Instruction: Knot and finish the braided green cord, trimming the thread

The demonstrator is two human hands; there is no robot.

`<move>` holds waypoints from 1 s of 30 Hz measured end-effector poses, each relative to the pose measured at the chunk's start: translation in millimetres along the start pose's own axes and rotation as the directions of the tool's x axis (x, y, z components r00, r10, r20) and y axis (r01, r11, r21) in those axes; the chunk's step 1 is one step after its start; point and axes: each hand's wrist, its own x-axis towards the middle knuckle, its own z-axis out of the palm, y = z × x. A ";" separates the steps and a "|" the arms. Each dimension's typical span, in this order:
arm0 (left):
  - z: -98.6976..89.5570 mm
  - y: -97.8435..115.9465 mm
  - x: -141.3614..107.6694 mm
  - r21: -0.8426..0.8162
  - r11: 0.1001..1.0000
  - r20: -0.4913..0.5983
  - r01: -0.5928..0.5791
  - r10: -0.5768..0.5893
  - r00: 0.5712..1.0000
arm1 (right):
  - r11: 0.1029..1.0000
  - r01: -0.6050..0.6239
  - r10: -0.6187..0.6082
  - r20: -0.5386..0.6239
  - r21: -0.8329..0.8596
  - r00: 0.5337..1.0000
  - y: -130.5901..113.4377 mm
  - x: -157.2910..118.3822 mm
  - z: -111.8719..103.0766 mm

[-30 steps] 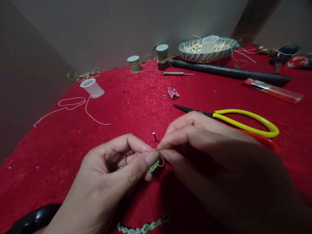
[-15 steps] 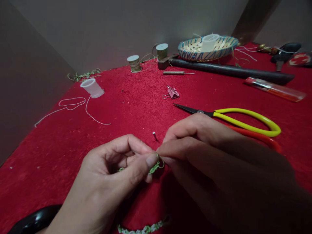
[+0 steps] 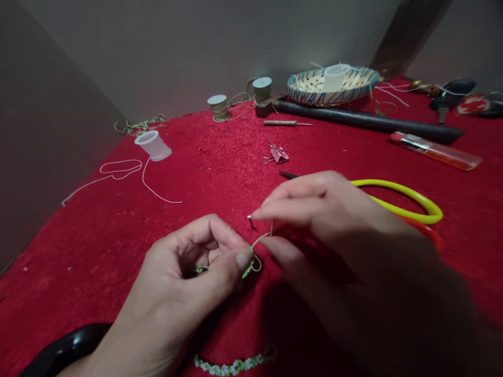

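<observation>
My left hand [image 3: 192, 285] is closed, pinching a light green knotted cord [image 3: 247, 271] between thumb and forefinger. A small loop of the cord stands out beyond the thumb tip, and a thin end rises toward the right. My right hand [image 3: 334, 251] is just to the right, its thumb and forefinger apart, with the thin cord end in the gap between them. A nail [image 3: 250, 222] stands upright in the red surface by the right fingertips. Below the hands lies a green and white braided bracelet [image 3: 231, 367]. The right palm is in dark shadow.
Yellow-and-red-handled scissors [image 3: 408, 196] lie partly behind my right hand. Further back are a pink binder clip [image 3: 280, 154], an awl [image 3: 281, 123], a hammer [image 3: 361, 118], a cutter knife [image 3: 432, 149], thread spools [image 3: 219, 108] and a woven basket [image 3: 310, 94]. A white spool [image 3: 157, 146] stands left.
My right thumb and forefinger have parted and moved slightly away from the left hand. The thin cord end now shows between them. My left hand keeps its pinch.
</observation>
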 end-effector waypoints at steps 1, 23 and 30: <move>-0.8 -1.1 0.5 0.003 1.000 0.007 -0.014 0.014 1.000 | 1.000 -0.004 0.004 -0.017 -0.005 1.000 0.1 0.1 -0.4; 13.2 7.2 -8.1 0.084 0.995 -0.135 0.046 -0.034 0.990 | 0.986 -0.130 0.107 0.202 0.105 0.973 -8.2 -2.1 -5.0; 7.3 2.3 -6.5 0.099 0.995 -0.082 0.025 -0.017 0.996 | 0.968 -0.211 0.179 0.218 0.136 0.959 -12.4 -4.1 -6.2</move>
